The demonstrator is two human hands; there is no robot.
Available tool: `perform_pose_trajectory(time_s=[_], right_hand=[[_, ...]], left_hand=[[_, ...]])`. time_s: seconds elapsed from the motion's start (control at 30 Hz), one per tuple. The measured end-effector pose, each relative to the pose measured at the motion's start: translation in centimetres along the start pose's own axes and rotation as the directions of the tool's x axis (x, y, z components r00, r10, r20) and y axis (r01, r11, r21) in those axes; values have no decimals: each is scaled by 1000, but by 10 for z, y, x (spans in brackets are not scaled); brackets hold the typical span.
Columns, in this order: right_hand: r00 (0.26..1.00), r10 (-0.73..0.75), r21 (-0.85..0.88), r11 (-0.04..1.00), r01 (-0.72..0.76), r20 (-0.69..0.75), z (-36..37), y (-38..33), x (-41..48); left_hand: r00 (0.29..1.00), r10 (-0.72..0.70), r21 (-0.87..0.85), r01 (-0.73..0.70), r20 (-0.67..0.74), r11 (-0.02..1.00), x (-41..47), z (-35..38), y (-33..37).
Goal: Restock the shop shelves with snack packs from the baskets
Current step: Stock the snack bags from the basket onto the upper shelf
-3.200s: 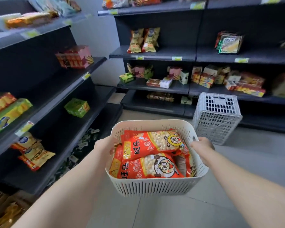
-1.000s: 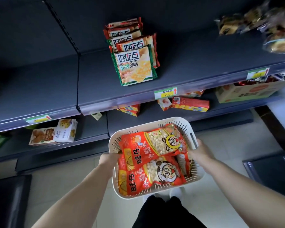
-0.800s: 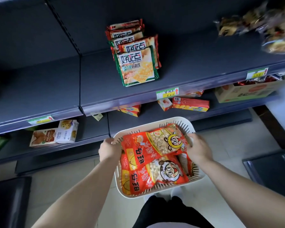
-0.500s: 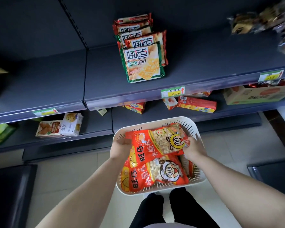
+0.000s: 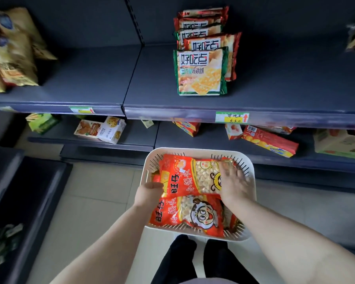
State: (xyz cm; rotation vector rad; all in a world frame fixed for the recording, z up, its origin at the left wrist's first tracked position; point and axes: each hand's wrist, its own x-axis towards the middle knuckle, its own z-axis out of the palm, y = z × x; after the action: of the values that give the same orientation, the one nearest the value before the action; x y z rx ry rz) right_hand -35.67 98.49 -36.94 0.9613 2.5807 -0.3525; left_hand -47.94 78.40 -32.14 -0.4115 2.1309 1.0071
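both hands at the top snack pack in the white basket, in front of the shelves

the white basket (image 5: 253, 181) is below us, in front of the lower shelf (image 5: 210, 141), and it holds red snack packs. the top snack pack (image 5: 182, 177) lies across the far half, a second pack (image 5: 191, 214) lies under it on the side nearer us, and the edge of at least one more shows by the right wall. our left hand (image 5: 149, 193) curls its fingers round the left end of the top snack pack, at the basket's left rim. our right hand (image 5: 232, 186) lies over the pack's right end, blurred, so we cannot tell whether it grips. on the upper shelf (image 5: 94, 78) a row of biscuit packs (image 5: 201, 72) stands upright above a price tag (image 5: 232, 117). a cookie carton (image 5: 99, 130) lies on the lower shelf.
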Motion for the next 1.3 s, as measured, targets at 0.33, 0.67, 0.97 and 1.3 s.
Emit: perform_pose_trajectory(time_s=[0.33, 0.67, 0.97, 1.3], right_hand=[[916, -319, -167, 916, 364, 245, -22, 2, 10], [896, -438, 36, 897, 441, -79, -29, -3, -19], [800, -591, 308, 746, 590, -104, -24, -6, -64], [940, -229, 714, 700, -22, 253, -64, 7, -38]], left_hand=[[998, -56, -28, 56, -18, 998, -17, 11, -15], [936, -209, -115, 250, 283, 961, -29, 33, -2], [988, -150, -381, 152, 37, 912, -37, 62, 9], [954, 48, -446, 94, 296, 890, -41, 16, 2]])
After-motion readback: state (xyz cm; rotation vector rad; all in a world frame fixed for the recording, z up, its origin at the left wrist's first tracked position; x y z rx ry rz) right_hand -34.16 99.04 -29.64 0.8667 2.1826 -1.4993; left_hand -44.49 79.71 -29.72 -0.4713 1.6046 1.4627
